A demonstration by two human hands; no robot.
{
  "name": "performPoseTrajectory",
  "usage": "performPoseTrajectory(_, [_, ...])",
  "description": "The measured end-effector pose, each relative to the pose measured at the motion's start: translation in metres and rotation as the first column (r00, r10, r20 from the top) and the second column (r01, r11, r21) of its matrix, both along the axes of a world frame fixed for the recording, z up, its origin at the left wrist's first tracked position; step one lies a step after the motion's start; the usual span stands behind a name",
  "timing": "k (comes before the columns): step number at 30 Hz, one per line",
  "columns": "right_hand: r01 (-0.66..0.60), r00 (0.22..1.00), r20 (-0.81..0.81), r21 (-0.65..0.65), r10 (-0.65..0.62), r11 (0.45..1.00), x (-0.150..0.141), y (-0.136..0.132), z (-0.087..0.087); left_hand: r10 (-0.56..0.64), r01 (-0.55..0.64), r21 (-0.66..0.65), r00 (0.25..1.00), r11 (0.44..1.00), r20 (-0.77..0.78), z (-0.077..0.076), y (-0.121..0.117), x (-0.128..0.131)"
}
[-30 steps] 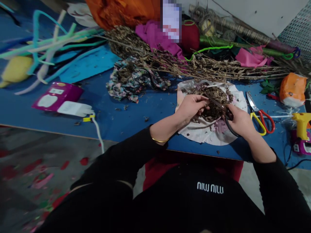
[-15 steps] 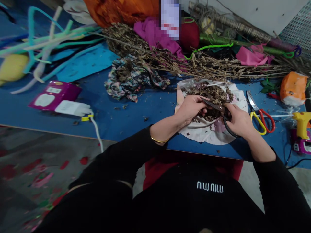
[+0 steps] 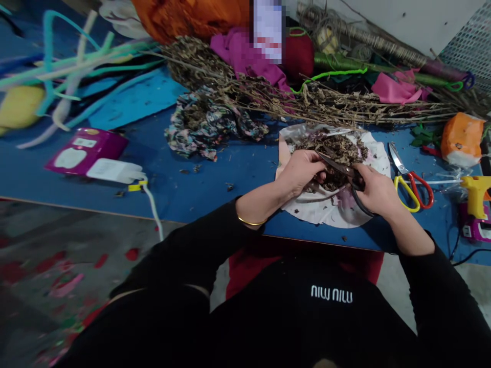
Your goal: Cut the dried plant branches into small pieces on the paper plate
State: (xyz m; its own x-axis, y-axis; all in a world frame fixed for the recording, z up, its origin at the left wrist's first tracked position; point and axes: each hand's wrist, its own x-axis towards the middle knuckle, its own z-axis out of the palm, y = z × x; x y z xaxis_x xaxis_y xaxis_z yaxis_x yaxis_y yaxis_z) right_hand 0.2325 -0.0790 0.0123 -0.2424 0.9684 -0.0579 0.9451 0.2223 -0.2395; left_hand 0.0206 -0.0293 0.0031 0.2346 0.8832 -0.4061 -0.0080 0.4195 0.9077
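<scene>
My right hand (image 3: 374,189) is closed round the handles of dark scissors (image 3: 339,167), whose blades point left toward my left hand. With thumb and fingers pinched, my left hand (image 3: 305,171) is at the scissor tips; what it grips there looks like a bit of dried plant, but most of it is hidden. Below both hands a heap of dried, crumbled leaves (image 3: 345,145) lies on a round white cloth (image 3: 374,148), which has pinkish stains and folds near its front.
Right of the cloth lie scissors with red and yellow handles (image 3: 422,191) and a yellow glue gun (image 3: 475,194). Behind are dried stalks (image 3: 326,99). To the left are a patterned cloth (image 3: 184,135), a purple box (image 3: 90,151) and coloured flexible sticks (image 3: 48,66).
The scissors' blades have shifted slightly near the left fingers. Both hands stay in nearly the same place over the cloth.
</scene>
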Motion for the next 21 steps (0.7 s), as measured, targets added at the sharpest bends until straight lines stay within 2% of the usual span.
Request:
performPoseTrajectory(5, [-0.016, 0.999, -0.04, -0.014, 0.015, 1.0, 0.002, 0.001, 0.0, -0.067, 0.064, -0.069, 0.997, 0.996, -0.042, 0.007, -0.003, 0.0])
performPoseTrajectory(8, [0.0, 0.992, -0.124, -0.042, -0.005, 0.999, 0.005, 0.002, 0.001, -0.028, 0.026, -0.066, 0.999, 0.997, -0.032, 0.007, -0.002, 0.0])
performPoseTrajectory(11, [0.058, 0.98, -0.188, -0.001, -0.058, 0.998, 0.006, 0.003, 0.001, 0.01, -0.009, 0.027, 1.0, 1.0, -0.02, 0.002, 0.0, -0.001])
performPoseTrajectory(14, [0.114, 0.959, -0.269, 0.06, -0.094, 0.992, 0.005, 0.002, 0.002, -0.009, 0.012, 0.143, 1.0, 0.99, -0.025, -0.001, 0.002, -0.005])
performPoseTrajectory(17, [0.176, 0.933, -0.33, 0.074, -0.142, 0.982, 0.005, 0.003, 0.004, -0.086, 0.099, 0.259, 0.995, 0.961, -0.059, 0.003, 0.002, -0.011])
performPoseTrajectory(21, [0.221, 0.941, -0.28, 0.081, -0.19, 0.972, 0.006, 0.004, 0.008, -0.176, 0.237, 0.409, 0.968, 0.881, -0.182, 0.015, 0.0, -0.017])
